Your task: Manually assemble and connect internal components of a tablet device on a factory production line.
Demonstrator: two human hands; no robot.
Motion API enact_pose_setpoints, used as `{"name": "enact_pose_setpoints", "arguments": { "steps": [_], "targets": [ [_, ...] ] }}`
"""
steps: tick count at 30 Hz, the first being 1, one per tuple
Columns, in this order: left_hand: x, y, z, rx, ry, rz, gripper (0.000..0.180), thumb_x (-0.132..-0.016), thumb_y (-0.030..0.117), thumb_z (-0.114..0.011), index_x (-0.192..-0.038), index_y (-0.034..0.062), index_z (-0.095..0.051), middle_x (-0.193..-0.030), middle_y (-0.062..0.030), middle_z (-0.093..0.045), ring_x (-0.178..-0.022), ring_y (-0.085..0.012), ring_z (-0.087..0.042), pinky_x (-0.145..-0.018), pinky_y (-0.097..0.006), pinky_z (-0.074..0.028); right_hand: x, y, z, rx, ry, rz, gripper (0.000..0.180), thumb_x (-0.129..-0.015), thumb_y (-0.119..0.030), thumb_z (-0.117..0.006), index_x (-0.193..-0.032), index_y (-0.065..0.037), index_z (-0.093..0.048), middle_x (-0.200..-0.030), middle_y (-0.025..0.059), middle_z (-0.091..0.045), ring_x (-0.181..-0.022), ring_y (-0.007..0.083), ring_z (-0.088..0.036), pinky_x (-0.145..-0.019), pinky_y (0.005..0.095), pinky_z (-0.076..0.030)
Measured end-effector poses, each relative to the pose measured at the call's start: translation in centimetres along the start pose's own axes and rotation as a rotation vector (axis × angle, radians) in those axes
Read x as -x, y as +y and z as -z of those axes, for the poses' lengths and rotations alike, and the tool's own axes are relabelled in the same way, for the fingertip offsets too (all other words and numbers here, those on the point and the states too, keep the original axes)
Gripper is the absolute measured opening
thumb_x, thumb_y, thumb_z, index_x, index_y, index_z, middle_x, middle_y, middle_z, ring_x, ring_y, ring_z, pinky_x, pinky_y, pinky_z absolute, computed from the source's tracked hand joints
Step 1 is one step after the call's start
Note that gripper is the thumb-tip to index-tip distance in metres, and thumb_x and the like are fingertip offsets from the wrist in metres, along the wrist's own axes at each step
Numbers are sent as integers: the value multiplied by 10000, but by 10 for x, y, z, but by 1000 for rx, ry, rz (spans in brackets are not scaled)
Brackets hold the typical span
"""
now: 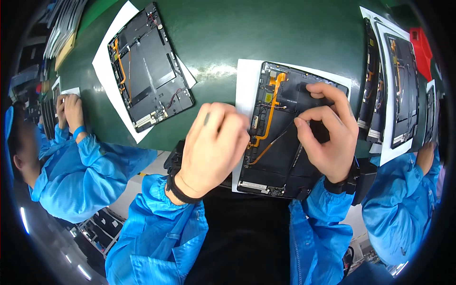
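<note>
- An opened tablet point(280, 142), back cover off, lies on a white sheet point(244, 80) on the green counter point(223, 38), right in front of the person.
- Its inside is mostly black, with an orange flex cable point(271, 111) running down from the top edge toward the lower left.
- The right hand point(330, 137) rests over the tablet's upper right part; thumb and forefinger are pinched together on a thin dark strip point(285, 132) that slants across the black panel, the other fingers point(327, 92) spread on the black area above.
- The left hand point(213, 147) sits at the tablet's left edge, curled into a loose fist seen from the back; whether it grips anything I cannot tell, since the fingertips are hidden.
- Both wrists carry dark bands, and the sleeves are blue.
- A second opened tablet point(147, 66) lies on its own white sheet at the upper left, well apart from the hands, tilted.
- More opened tablets point(401, 90) on white sheets lie at the right edge of the counter, beside a red object point(420, 45).
- At the left, another person in a blue sleeve point(85, 166) has both hands point(71, 109) at the counter's edge.
- At the right, another blue sleeve point(403, 199) reaches up toward the tablets there.
</note>
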State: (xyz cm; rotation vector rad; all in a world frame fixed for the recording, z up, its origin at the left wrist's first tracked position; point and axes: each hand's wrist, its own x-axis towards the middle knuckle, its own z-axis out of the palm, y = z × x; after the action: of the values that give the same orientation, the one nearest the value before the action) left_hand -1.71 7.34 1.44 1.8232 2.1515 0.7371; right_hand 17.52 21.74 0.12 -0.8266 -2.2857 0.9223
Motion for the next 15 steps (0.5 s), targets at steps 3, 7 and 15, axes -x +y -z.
{"name": "enact_pose_setpoints", "arguments": {
  "steps": [3,7,15],
  "targets": [
    [-8,-2,10,98,-65,-417,286,-767,1,-761,-1044,38,-698,-1189,-142,-701,-1163,-343,-682,-899,-413,-579,-5,-1,-2,42,20,5,166,-716,3,-820,-833,-28,-706,-1199,134,-698,-980,309,-692,-805,383,-564],
    [-14,-17,3,-9,-263,-579,254,-840,142,-730,-1090,94,-741,-1362,-144,-649,-1351,-350,-602,-1049,-450,-578,-6,-1,-3,103,42,11,174,-704,6,-825,-824,-33,-706,-1172,96,-714,-961,281,-692,-813,379,-567],
    [-16,-28,-1,129,-344,-570,456,-762,285,-858,-1189,147,-775,-1371,-167,-625,-1341,-371,-602,-1078,-460,-574,-1,4,-6,85,67,-15,170,-705,10,-833,-826,-27,-718,-1179,105,-703,-964,280,-695,-818,383,-569]
  ]
}}
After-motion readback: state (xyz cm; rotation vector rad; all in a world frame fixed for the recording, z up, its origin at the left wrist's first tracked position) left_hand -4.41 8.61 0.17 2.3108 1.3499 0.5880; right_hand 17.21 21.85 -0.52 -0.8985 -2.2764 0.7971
